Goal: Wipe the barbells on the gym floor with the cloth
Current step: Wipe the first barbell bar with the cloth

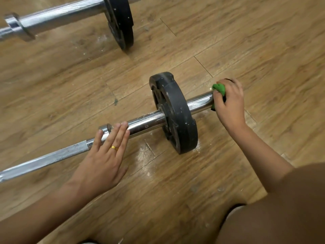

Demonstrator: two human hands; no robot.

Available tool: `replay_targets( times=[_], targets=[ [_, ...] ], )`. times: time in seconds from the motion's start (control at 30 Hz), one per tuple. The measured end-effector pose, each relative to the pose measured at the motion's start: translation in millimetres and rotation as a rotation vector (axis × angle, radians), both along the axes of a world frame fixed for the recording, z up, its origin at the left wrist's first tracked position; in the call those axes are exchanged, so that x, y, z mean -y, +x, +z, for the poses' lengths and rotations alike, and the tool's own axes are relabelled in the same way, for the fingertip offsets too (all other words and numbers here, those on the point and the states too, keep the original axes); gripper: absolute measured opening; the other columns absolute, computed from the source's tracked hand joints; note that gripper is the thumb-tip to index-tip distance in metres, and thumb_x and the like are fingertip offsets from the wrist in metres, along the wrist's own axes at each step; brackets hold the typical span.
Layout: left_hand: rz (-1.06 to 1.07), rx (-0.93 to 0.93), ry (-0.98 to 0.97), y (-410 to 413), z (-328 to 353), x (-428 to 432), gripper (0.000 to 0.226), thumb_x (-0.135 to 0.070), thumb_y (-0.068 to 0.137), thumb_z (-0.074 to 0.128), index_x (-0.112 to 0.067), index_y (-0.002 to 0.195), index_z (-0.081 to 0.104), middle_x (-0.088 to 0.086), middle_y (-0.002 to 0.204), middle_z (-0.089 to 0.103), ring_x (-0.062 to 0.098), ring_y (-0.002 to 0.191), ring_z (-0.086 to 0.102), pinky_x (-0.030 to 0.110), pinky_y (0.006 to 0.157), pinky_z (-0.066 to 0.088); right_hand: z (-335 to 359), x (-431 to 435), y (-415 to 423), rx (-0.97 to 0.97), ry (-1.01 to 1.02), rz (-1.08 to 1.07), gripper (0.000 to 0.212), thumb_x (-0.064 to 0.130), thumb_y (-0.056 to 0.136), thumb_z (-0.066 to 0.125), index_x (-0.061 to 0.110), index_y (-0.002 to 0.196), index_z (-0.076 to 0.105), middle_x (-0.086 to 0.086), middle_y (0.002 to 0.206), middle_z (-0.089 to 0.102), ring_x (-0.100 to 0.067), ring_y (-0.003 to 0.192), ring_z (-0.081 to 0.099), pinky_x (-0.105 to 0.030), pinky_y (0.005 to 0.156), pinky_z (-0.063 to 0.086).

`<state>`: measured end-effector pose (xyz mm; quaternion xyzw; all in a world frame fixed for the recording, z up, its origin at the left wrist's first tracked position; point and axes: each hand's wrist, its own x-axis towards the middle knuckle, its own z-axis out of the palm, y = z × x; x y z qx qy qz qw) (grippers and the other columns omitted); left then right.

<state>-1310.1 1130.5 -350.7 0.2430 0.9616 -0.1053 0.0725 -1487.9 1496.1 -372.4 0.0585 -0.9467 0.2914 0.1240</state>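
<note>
Wrapped round the green cloth [219,88], the right hand [229,103] keeps a closed grip on the sleeve tip of the near barbell [146,123], at three o'clock, outside the black plate [174,113]. Wiping this chrome looks like the current step; next probably calls for sliding the cloth toward the plate. At eight o'clock the left hand [107,152], fingers straight, steadies the sleeve.

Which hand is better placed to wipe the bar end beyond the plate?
Right: the right hand grips the green cloth at that bar end; the left hand lies flat, without cloth.
</note>
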Motion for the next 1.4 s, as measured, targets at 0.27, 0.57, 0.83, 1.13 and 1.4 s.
replay_targets(
  times=[0.27,0.57,0.83,1.13,1.4],
  targets=[
    [0.089,-0.089,0.205,-1,-1,18,0.084,-0.05,0.097,0.038,0.002,0.158,0.012,0.018,0.168,0.001,0.033,0.156,0.003,0.058,0.12,0.02,21,-2,-3,0.02,-0.081,-0.032,0.027,0.011,0.098,0.052,0.003,0.119,0.066,-0.013,0.116,0.067,-0.022,0.11,0.058,-0.007,0.095,0.034],
    [0.591,-0.159,0.294,20,-32,54,0.076,-0.05,0.103,0.024,0.003,0.157,0.018,0.014,0.169,0.001,0.027,0.156,-0.002,0.058,0.121,0.003,171,90,-10,-0.067,-0.091,0.366,0.014,0.017,0.105,0.049,0.017,0.112,0.061,0.036,0.083,0.058,0.008,0.076,0.054,-0.001,0.066,0.033],
    [0.666,-0.271,0.295,4,-41,51,0.068,-0.041,0.104,0.03,0.003,0.156,0.023,0.017,0.167,0.012,0.027,0.156,0.004,0.057,0.121,-0.004,145,182,14,0.052,0.395,0.966,0.04,0.006,0.091,0.065,0.008,0.13,0.059,-0.009,0.119,0.064,-0.025,0.113,0.057,-0.033,0.1,0.043],
    [0.718,-0.352,0.333,-16,-44,52,0.062,-0.037,0.106,0.025,0.001,0.155,0.027,0.015,0.166,0.019,0.028,0.156,0.008,0.058,0.121,-0.003,42,233,38,0.212,0.413,0.579,0.03,0.017,0.099,0.055,0.011,0.128,0.059,-0.007,0.116,0.066,-0.025,0.112,0.057,-0.038,0.101,0.043],
    [0.708,-0.345,0.346,-35,-42,63,0.061,-0.036,0.106,0.028,0.0,0.155,0.029,0.014,0.165,0.022,0.027,0.155,0.01,0.058,0.122,0.0,16,255,36,0.036,0.197,0.034,0.022,0.027,0.095,0.05,0.011,0.096,0.066,-0.001,0.09,0.064,-0.022,0.096,0.056,-0.044,0.116,0.032]
  ],
)
